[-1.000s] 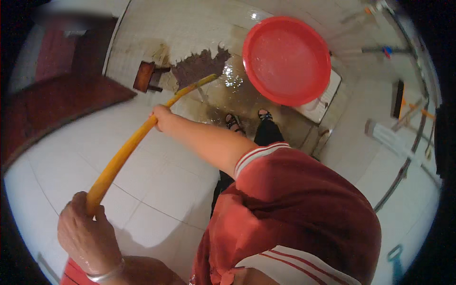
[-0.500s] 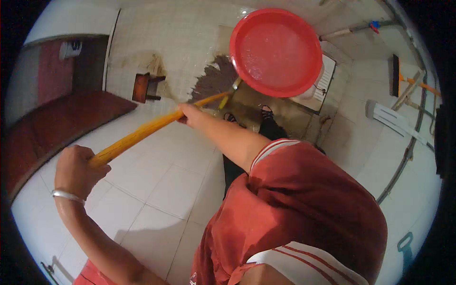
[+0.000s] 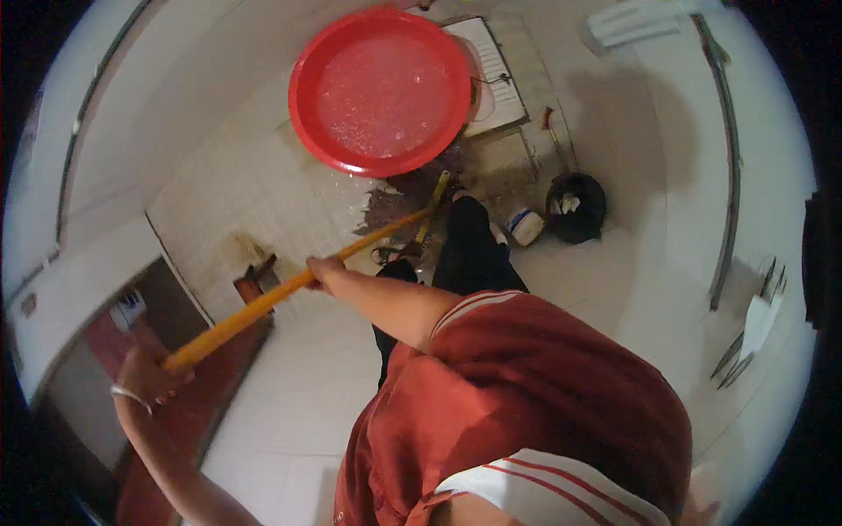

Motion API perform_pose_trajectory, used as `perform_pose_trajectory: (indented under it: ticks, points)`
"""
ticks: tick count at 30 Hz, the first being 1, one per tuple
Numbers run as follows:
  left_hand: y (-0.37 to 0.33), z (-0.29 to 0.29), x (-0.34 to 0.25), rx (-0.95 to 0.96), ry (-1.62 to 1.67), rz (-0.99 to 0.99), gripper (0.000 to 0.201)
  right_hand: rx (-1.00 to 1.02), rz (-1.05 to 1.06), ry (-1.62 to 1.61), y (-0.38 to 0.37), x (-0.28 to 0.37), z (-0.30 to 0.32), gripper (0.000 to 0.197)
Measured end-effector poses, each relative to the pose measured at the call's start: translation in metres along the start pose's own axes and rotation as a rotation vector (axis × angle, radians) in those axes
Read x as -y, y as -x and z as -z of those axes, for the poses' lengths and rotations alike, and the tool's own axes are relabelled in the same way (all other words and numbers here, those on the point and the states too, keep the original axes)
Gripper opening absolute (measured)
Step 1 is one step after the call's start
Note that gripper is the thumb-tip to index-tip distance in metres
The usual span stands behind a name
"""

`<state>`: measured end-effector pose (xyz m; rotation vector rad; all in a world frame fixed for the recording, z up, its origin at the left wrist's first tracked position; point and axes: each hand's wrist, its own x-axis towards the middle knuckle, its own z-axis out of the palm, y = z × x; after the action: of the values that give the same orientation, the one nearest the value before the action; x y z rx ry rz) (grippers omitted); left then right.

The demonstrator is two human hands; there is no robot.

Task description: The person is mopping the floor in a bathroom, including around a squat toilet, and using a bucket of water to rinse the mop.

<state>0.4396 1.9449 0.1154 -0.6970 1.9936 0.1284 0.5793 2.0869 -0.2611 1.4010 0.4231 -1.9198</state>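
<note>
Lower end of your mop with long, round yellow pole [image 3: 250,312] has moved nearer your dark-trousered legs [image 3: 469,245], below the round red plastic basin [image 3: 303,101]. Your left hand [image 3: 158,375] closes around its top, right hand [image 3: 323,270] around its middle. It seems stiff, perhaps slippery; these places suit.

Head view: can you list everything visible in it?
Mop: one, yellow handle, dark head, left of centre
Basin: one, red, top
Squat toilet, apparently: one, white, partly hidden by basin
Bin: one, black, right of centre
Tub: one, white-blue, beside bin
Brush: one, reddish, above bin
Stool: one, brown, left
Panel: one, dark red, lower left
Pipe: at least one, grey, right wall
Wall fittings: two, white, right side
Shirt: one, red, lower centre
Trousers: one pair, black, centre
Left fingers: one set, bare, around mop's upper end
Right fingers: one set, bare, lower on handle
</note>
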Motion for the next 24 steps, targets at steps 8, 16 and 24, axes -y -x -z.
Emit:
perform_pose_trajectory:
  ticks: [8, 16, 24]
  points:
    - [-0.017, -0.017, 0.03, -0.068, -0.412, -0.15, 0.022, -0.354, 0.044, -0.213, -0.043, -0.052, -0.042, 0.027]
    - [-0.117, -0.008, 0.128, 0.026, -0.439, -0.47, 0.025, -0.565, 0.214, -0.332, -0.137, -0.09, -0.066, 0.024]
    - [-0.161, -0.025, 0.16, 0.043, -0.28, -0.573, 0.025, -0.69, 0.46, -0.378, -0.163, -0.083, -0.041, 0.023]
